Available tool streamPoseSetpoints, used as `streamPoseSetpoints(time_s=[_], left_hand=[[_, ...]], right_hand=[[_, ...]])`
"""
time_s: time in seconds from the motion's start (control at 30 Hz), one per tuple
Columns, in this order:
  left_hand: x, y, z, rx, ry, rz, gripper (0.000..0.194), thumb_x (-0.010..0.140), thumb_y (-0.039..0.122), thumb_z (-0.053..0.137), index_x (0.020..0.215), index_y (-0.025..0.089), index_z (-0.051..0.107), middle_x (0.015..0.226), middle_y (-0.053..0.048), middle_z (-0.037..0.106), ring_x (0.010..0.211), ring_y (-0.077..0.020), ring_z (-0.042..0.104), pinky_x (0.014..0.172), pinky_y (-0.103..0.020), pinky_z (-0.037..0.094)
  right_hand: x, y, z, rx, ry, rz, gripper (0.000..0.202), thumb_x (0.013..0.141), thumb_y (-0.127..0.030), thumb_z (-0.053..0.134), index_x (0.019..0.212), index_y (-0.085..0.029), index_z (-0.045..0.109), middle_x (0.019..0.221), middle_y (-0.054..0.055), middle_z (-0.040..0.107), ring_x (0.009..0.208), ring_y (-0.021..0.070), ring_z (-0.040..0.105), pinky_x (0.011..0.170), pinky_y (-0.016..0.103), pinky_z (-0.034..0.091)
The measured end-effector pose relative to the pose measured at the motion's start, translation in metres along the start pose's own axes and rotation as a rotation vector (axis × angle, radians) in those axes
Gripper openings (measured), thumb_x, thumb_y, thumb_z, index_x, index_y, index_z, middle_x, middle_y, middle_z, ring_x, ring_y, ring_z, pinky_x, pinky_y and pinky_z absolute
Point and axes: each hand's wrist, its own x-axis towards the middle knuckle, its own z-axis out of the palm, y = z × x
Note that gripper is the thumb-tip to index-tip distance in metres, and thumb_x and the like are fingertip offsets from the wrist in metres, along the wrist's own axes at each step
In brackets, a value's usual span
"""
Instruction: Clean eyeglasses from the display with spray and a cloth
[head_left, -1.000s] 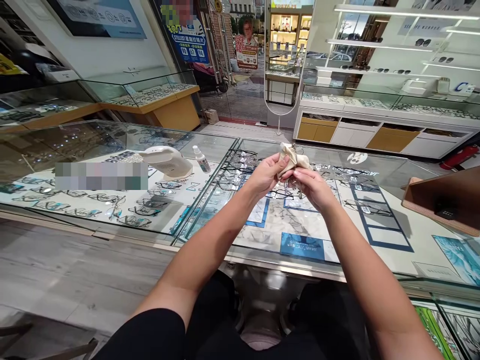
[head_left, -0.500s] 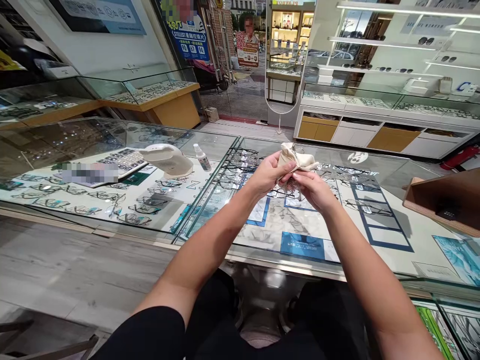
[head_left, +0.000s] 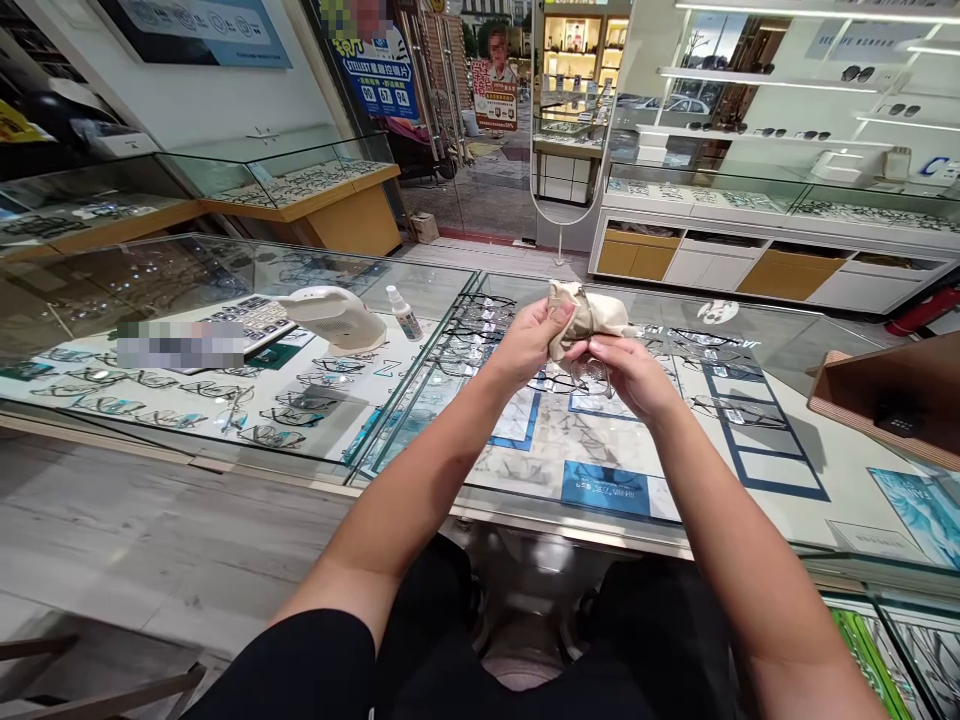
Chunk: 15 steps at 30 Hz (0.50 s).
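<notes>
A cream cloth (head_left: 604, 312) is bunched between my two hands above the glass display counter. My left hand (head_left: 534, 338) pinches the cloth's left side, thumb on top. The fingers of my right hand (head_left: 634, 370) are closed on a pair of thin-framed glasses (head_left: 592, 377), part of which hangs below the cloth. Cloth and fingers hide the rest of the frame. Under the glass (head_left: 510, 485), rows of eyeglasses lie beneath and around my hands.
On the counter's left part stand a white spray bottle (head_left: 405, 315), a white rounded device (head_left: 334, 318) and a keyboard (head_left: 244, 325). A wooden box (head_left: 885, 400) sits at the right. A round-ended mirror (head_left: 570, 120) stands behind.
The cloth has opened out to the right and shows more of its surface. My left hand has shifted slightly left, and my right hand slightly right.
</notes>
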Motion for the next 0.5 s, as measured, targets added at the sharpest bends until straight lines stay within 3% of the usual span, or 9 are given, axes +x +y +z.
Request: streamPoseSetpoints(time_s=[0.17, 0.33, 0.43, 0.5], left_hand=[[-0.004, 0.003, 0.004, 0.011, -0.101, 0.008, 0.052, 0.075, 0.047, 0.098, 0.102, 0.017, 0.066, 0.062, 0.005, 0.060, 0.052, -0.0069, 0.052, 0.055, -0.020, 0.041], [-0.003, -0.006, 0.010, 0.055, 0.037, 0.070, 0.052, 0.085, 0.064, 0.083, 0.083, 0.018, 0.060, 0.056, 0.005, 0.055, 0.042, -0.0056, 0.044, 0.047, -0.022, 0.035], [0.000, -0.007, 0.006, 0.046, 0.087, 0.063, 0.057, 0.082, 0.069, 0.083, 0.079, 0.016, 0.061, 0.062, 0.002, 0.061, 0.052, -0.0071, 0.054, 0.053, -0.021, 0.041], [0.000, -0.004, 0.003, 0.013, 0.053, 0.037, 0.057, 0.076, 0.065, 0.091, 0.089, 0.015, 0.067, 0.074, -0.001, 0.069, 0.063, -0.0096, 0.062, 0.062, -0.022, 0.049]], right_hand=[[0.000, -0.002, 0.003, 0.016, 0.031, 0.005, 0.038, 0.080, -0.061, 0.083, 0.086, -0.024, 0.087, 0.092, 0.006, 0.080, 0.100, 0.0275, 0.071, 0.102, 0.043, 0.055], [0.000, 0.003, 0.004, -0.017, -0.026, 0.032, 0.040, 0.083, -0.060, 0.082, 0.091, -0.022, 0.087, 0.099, 0.006, 0.082, 0.098, 0.0246, 0.071, 0.101, 0.040, 0.052], [0.000, 0.004, 0.000, -0.001, -0.011, 0.024, 0.037, 0.084, -0.058, 0.082, 0.092, -0.022, 0.088, 0.097, 0.006, 0.082, 0.095, 0.0239, 0.071, 0.100, 0.039, 0.053], [0.000, 0.002, -0.003, 0.017, 0.018, 0.006, 0.034, 0.084, -0.056, 0.081, 0.091, -0.023, 0.088, 0.096, 0.006, 0.081, 0.094, 0.0240, 0.071, 0.099, 0.040, 0.054]])
